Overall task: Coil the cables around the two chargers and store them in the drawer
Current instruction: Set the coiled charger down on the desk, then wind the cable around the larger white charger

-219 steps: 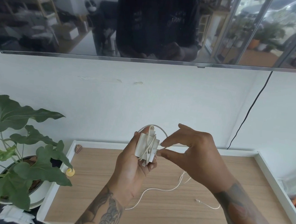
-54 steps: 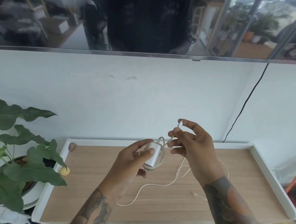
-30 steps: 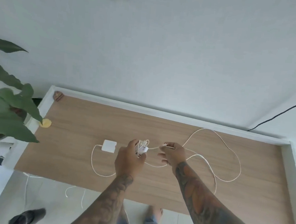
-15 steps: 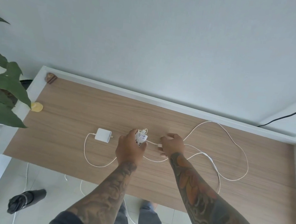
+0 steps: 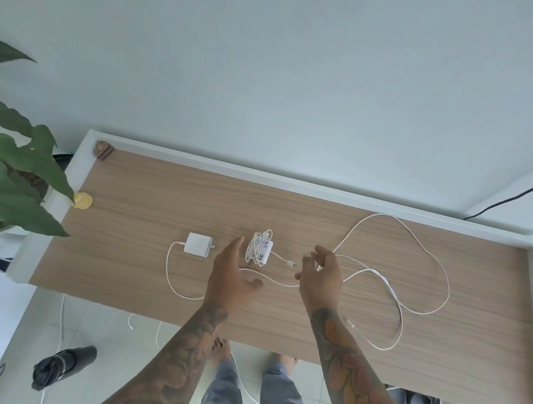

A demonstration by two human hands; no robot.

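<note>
Lying flat — two chargers (image 5: 260,249), (image 5: 198,244)

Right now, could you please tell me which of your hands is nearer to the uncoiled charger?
The left. My left hand hovers just right of the uncoiled charger, beside the coiled charger. My right hand is farther right, beyond the coiled one.

The wood-grain counter (image 5: 306,215) has a raised white rim along its back and sides. On it lie a wrapped charger (image 5: 260,247) with its plug end trailing right, a bare white charger (image 5: 198,244) just left of it whose loose cable (image 5: 414,274) sprawls in wide loops to the right, a yellow disc (image 5: 82,200) at the left edge, and a small brown object (image 5: 102,149) in the back left corner.
</note>
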